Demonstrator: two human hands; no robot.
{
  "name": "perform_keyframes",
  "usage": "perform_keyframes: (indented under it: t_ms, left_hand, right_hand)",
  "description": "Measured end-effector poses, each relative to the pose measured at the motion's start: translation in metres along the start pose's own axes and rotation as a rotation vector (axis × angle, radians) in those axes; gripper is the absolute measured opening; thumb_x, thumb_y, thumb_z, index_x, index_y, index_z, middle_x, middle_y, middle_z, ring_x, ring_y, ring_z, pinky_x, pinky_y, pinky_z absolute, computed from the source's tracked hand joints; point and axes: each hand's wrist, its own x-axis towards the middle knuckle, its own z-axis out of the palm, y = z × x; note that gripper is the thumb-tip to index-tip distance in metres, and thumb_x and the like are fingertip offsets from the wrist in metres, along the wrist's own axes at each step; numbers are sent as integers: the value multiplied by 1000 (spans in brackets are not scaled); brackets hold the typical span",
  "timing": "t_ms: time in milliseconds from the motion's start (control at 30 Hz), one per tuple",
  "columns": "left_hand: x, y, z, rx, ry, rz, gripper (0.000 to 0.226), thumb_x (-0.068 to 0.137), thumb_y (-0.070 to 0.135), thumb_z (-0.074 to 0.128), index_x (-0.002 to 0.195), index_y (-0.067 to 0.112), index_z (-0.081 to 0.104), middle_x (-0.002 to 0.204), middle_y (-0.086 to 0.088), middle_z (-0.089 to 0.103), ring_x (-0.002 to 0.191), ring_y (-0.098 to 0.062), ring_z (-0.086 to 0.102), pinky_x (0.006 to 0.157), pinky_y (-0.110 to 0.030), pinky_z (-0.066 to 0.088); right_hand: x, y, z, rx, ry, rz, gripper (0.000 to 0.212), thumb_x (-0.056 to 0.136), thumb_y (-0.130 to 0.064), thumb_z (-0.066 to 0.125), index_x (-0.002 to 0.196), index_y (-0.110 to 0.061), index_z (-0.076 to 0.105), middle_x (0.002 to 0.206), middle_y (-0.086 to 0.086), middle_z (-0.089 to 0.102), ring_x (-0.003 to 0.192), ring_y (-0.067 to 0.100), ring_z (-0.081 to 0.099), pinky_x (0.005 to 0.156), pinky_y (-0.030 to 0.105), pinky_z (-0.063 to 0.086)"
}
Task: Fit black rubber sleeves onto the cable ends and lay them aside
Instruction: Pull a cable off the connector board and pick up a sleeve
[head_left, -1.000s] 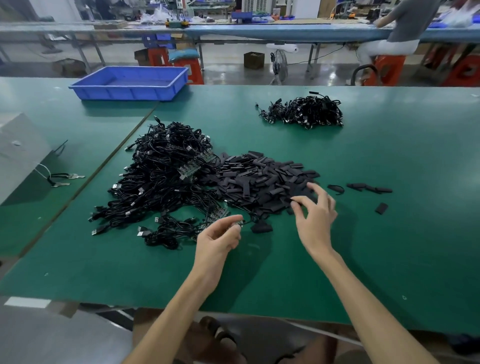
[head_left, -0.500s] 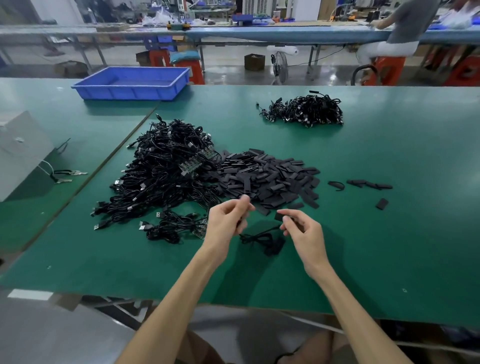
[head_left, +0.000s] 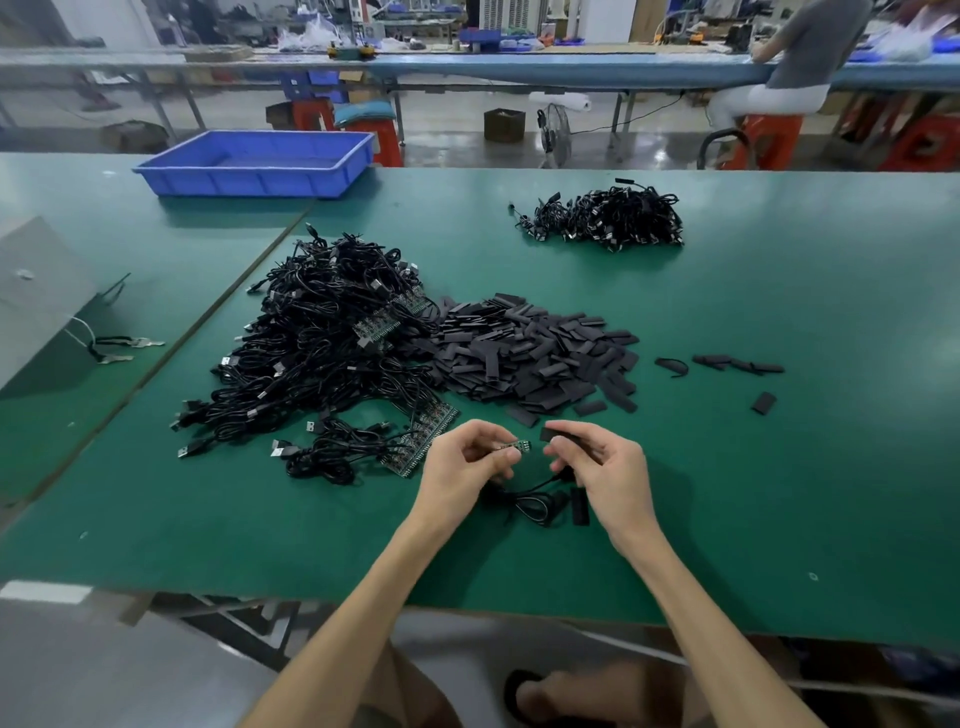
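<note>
My left hand (head_left: 470, 462) pinches a cable end (head_left: 517, 446), a small green circuit board that points right. Its black cable (head_left: 535, 501) hangs in a loop onto the green table below my hands. My right hand (head_left: 605, 467) pinches a black rubber sleeve (head_left: 548, 434) a short gap to the right of the board tip. Behind my hands lies a heap of loose black sleeves (head_left: 535, 353). Left of that is a big tangle of black cables (head_left: 322, 353) with green boards. A smaller heap of cables (head_left: 608, 215) lies farther back.
A blue tray (head_left: 254, 163) stands at the back left. A grey box (head_left: 36, 291) sits at the left edge. A few stray sleeves (head_left: 737, 364) lie to the right. One sleeve (head_left: 579, 506) lies under my right hand. A person sits at the far bench.
My right hand took a sleeve from the heap and came back toward me. My left hand lifted a cable end from the tangle. Both hands now meet low over the table.
</note>
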Motion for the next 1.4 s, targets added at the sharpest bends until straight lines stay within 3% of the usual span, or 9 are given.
perform_keyframes:
  t_ms: [200,367,500,867,1067,1400]
  left_hand:
    - [1,-5,3,20,-17,15,12,84,4,80,93,8,73,73,-5,73,64,-15,67,64,-26,55]
    - [2,-8,3,38,17,18,11,84,5,80,92,9,74,75,-6,74,65,-14,67,64,-25,56]
    - [2,-9,2,53,26,30,9,85,5,79,92,9,75,75,-6,74,65,-15,67,65,-27,57]
    - [2,-11,2,94,11,65,9,86,8,79,92,12,75,77,-3,73,66,-14,67,67,-34,59]
    - [0,-12,0,83,67,92,11,86,6,79,91,15,75,74,-1,72,64,-14,67,62,-29,57]
    - [2,-14,-1,94,64,100,10,87,11,79,91,18,75,75,0,73,65,-14,68,63,-30,59]
  right_hand:
    - [-1,2,0,-9,-32,-20,20,94,-10,74,100,-28,80,81,2,79,65,24,72,61,25,54]
    - [0,4,0,51,-31,4,18,95,-4,71,101,-19,80,83,7,79,70,28,73,62,26,54]
    - [0,4,2,37,-48,-12,17,95,-2,71,98,-16,80,81,7,79,69,21,73,62,25,56]
    - [2,6,1,1,-74,-1,18,92,-2,74,93,-19,79,79,7,78,69,22,72,64,26,57]
    - [-2,3,4,6,-99,5,16,94,-6,74,101,-19,80,76,7,77,63,16,69,59,25,55]
    - [-3,0,2,-16,-76,1,18,89,-9,80,102,-21,80,77,4,78,68,15,72,65,23,56]
